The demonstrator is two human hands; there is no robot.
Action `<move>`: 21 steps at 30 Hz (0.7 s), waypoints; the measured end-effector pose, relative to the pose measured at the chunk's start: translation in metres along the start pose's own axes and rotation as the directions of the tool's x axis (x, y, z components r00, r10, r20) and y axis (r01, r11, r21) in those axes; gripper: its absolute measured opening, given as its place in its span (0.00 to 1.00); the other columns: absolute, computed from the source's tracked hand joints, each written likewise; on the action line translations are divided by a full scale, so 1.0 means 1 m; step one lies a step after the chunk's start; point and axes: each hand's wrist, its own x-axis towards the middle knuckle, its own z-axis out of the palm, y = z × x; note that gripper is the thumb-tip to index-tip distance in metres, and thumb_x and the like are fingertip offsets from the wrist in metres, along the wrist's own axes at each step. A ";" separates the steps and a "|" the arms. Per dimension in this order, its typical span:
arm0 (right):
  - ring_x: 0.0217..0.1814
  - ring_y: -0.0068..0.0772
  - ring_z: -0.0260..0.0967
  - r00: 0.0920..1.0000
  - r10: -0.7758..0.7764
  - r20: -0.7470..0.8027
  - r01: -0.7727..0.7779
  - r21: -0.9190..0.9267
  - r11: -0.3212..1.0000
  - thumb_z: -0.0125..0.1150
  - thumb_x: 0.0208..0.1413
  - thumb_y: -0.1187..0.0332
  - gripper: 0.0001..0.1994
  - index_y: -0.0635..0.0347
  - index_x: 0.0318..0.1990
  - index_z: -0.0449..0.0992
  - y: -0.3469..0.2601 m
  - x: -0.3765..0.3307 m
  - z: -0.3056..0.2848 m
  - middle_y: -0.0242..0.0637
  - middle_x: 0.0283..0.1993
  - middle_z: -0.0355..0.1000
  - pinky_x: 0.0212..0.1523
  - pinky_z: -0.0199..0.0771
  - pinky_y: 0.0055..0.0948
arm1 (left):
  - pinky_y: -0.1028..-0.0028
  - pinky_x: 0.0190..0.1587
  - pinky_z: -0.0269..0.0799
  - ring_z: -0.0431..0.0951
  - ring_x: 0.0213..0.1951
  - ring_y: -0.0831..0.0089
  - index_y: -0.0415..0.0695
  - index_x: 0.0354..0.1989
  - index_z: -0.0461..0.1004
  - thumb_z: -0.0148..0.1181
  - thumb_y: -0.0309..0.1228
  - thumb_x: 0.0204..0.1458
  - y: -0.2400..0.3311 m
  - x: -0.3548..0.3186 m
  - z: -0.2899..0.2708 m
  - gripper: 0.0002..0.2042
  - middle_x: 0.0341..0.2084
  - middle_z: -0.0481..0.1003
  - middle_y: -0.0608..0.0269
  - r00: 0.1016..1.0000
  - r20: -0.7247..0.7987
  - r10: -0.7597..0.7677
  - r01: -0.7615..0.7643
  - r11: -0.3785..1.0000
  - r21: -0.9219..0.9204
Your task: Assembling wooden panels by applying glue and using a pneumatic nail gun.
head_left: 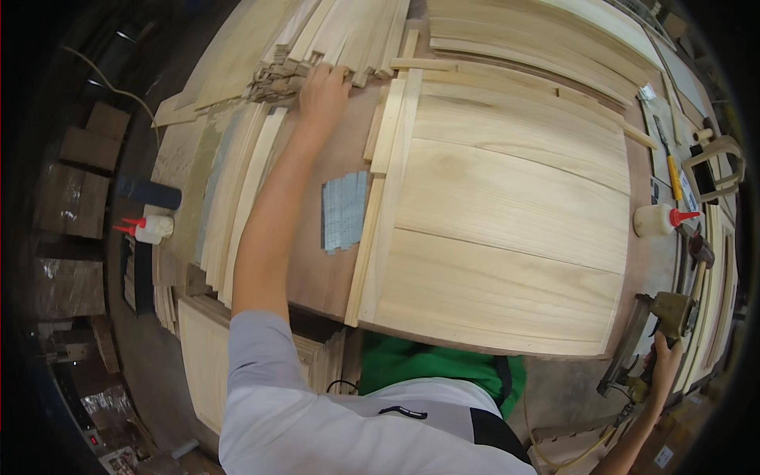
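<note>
Sleeve: grey sleeve (269,372) fills the bottom of the view, closest thing to the camera, with a green bit of clothing (427,364) beside it.
Left hand: left hand (323,91) is stretched way out to the far side of the bench, fingers bent down onto the ends of a pile of thin wood strips (317,39) (can't tell if it has actually pinched one or is just touching).
Right hand: right hand (663,360) is low at the right edge, wrapped around the grip of a nail gun (657,332), which hangs just off the corner of the big panel.
Panel: wide pale wood panel (507,214) lies flat on the brown bench (332,261), with a narrow strip along its left edge.
Staples: a grey block of staples (344,212) lies on the bench between the arm and the panel.
Glue: one white glue bottle (655,219) with a red tip just right of the panel, another glue bottle (150,228) well off to the left.
Hammer: hammer (700,257) near the right-hand bottle.
</note>
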 end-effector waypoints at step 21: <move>0.14 0.22 0.60 0.999 -0.038 -0.031 0.040 0.067 0.997 0.57 0.55 0.67 0.10 0.65 0.36 0.67 -0.004 -0.005 0.007 0.32 0.22 0.64 0.14 0.60 0.25 | 0.60 0.44 0.76 0.77 0.43 0.48 0.37 0.37 0.77 0.57 0.29 0.50 0.012 0.077 0.061 0.10 0.41 0.75 0.41 0.944 0.143 -0.298 0.242 0.918 0.315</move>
